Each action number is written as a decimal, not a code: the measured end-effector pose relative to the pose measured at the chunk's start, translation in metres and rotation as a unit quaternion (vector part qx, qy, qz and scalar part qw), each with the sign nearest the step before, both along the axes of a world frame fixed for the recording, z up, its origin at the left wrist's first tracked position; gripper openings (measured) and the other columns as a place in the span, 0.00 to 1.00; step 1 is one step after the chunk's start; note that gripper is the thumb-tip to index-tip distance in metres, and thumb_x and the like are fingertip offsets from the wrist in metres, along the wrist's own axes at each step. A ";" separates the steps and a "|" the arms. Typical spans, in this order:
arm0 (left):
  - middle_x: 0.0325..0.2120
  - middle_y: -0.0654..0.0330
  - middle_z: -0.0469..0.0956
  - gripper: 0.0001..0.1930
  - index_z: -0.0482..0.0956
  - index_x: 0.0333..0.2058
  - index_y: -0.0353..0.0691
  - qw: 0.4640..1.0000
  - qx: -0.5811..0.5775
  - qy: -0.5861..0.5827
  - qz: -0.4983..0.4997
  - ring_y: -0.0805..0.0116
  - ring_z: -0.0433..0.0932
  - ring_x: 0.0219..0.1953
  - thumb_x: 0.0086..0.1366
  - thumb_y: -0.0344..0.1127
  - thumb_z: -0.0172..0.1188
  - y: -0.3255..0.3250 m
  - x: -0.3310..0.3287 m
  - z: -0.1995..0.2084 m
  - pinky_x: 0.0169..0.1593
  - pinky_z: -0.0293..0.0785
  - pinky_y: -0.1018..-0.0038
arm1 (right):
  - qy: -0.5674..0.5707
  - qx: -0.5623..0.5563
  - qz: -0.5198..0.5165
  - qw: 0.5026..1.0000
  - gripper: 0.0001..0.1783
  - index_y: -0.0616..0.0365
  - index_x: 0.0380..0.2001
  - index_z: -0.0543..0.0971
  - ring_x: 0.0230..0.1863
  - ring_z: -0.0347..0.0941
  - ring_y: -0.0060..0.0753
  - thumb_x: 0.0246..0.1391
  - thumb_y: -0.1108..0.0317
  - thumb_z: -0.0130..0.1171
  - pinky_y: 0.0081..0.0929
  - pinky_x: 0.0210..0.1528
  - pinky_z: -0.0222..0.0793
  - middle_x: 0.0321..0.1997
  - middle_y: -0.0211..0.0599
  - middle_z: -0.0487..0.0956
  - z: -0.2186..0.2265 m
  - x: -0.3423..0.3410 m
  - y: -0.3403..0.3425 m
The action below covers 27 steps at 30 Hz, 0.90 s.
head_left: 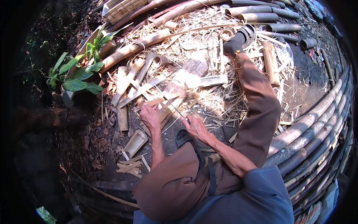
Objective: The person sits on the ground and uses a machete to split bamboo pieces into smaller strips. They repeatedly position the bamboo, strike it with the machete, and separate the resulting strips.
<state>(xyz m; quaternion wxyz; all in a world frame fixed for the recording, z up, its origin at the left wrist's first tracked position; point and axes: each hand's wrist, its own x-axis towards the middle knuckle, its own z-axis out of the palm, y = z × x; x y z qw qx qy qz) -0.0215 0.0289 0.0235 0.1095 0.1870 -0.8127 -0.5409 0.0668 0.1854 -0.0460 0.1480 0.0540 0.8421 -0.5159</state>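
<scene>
My right hand is closed round the dark handle of a knife, whose long thin blade points up and to the left. My left hand is closed on the near end of a bamboo strip, and the knife's tip lies close to the strip's far end. Below both hands a split bamboo piece slants over the ground. A wooden block sits farther off in bright sun, with a pale split bamboo slat beside it.
Shavings litter the ground. Crossed bamboo slats lie at left, near a leafy plant. A short bamboo section and small offcuts are by my left forearm. Long bamboo poles are stacked at right. My sandalled foot stretches forward.
</scene>
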 end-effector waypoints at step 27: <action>0.26 0.41 0.80 0.22 0.70 0.33 0.23 1.000 -0.003 -0.001 -0.013 0.53 0.84 0.31 0.74 0.39 0.36 -0.003 0.005 -0.003 0.29 0.81 0.70 | -0.042 0.017 -0.027 0.999 0.26 0.67 0.33 0.71 0.34 0.74 0.72 0.64 0.49 0.46 0.55 0.36 0.69 0.25 0.69 0.75 -0.015 0.014 0.009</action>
